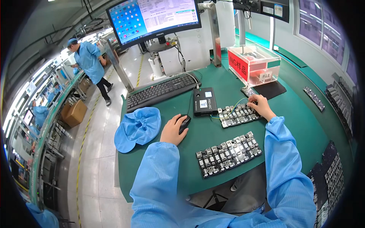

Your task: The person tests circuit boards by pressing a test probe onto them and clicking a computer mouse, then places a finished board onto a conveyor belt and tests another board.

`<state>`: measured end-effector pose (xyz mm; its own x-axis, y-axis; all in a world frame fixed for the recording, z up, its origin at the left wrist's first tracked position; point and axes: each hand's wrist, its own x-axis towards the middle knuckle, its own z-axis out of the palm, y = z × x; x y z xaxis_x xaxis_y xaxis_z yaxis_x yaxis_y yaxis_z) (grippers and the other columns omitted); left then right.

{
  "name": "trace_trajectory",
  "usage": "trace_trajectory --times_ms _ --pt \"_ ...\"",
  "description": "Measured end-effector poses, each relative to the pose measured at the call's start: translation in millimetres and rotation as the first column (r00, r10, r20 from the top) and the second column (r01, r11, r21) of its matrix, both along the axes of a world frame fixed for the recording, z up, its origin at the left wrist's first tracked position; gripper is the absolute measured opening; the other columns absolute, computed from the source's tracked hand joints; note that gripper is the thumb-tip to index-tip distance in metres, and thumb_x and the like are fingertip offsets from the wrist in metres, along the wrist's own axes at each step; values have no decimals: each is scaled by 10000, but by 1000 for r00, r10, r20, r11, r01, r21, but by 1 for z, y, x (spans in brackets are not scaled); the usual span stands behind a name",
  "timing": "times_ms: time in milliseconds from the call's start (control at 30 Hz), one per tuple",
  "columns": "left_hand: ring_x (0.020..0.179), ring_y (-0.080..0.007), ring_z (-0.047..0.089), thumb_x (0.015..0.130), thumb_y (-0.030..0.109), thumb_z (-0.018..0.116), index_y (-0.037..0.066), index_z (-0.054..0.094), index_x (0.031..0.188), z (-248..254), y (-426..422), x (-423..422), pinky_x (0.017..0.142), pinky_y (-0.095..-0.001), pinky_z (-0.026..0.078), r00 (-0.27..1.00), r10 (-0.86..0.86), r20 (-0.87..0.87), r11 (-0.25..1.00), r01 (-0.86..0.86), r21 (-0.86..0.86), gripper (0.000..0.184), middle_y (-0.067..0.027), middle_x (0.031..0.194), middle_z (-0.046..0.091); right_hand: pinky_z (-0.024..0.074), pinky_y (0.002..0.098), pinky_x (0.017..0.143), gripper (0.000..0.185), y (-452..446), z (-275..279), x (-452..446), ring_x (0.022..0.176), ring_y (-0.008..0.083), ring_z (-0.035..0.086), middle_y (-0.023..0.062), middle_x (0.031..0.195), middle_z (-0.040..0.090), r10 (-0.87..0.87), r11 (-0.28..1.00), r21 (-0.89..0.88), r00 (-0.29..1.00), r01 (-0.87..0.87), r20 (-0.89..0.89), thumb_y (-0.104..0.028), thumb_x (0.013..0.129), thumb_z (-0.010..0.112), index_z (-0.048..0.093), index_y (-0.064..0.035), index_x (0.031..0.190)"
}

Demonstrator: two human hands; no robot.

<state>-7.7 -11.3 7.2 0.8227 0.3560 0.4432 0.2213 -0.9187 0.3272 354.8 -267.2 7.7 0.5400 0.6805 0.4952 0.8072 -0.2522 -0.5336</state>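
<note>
Forearms in light-blue sleeves [285, 152] reach forward across the green table [171, 178], the two hands set well apart. The left hand [175, 129] lies palm down, its back uppermost, knuckles bent and fingers draped loosely round a black mouse [185, 124], holding it against the tabletop. The right hand [261, 106] is turned inward with the wrist raised a little, fingers curled and their tips drawn narrowly toward the thumb at the far right part of the upper board panel [235, 117]; whether something thin is pinched there I cannot tell.

That upper board panel lies flat just left of and below the right fingertips, between the two hands. It is dark underneath and crowded with rows of pale, silvery square parts, and thin yellow-green wires [232, 108] arch over it. The lower board panel [229, 154], nearer the body and to the right of the left hand, looks much alike: a slanted slab with small white and metallic blocks in repeating rows.

Beyond the left hand, toward the right, sits a black device [204, 102] with pale labels; farther off is a keyboard [163, 91]. A blue cap [138, 127] lies crumpled left of the left hand, and a clear box [262, 64] with a red label stands beyond the right
</note>
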Motion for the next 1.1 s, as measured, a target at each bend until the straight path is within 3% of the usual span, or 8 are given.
trace_trajectory --times_ms 100,433,1100 --pt "1209 -364 518 843 217 701 138 532 1334 1 0 -1 1027 -419 438 1000 4 3 1000 -4 1 525 -151 1372 494 477 370 757 173 -1 -3 5 818 237 618 62 859 693 22 1000 -7 994 -21 105 -221 785 756 706 -67 846" --pt "1196 -349 524 836 224 702 164 521 1342 -1 2 -1 1017 -419 445 1000 -1 4 1000 1 16 541 -131 1373 484 485 379 810 199 -1 -6 11 901 268 620 78 934 693 40 998 -49 992 -34 121 -242 802 736 737 -71 904" --pt "1211 -343 512 864 236 692 159 506 1362 1 0 -2 1037 -414 438 999 21 -44 1000 -20 5 537 -124 1381 472 481 384 791 193 -1 -7 10 877 272 609 85 874 671 39 999 -39 989 -34 141 -240 810 732 749 -69 895"
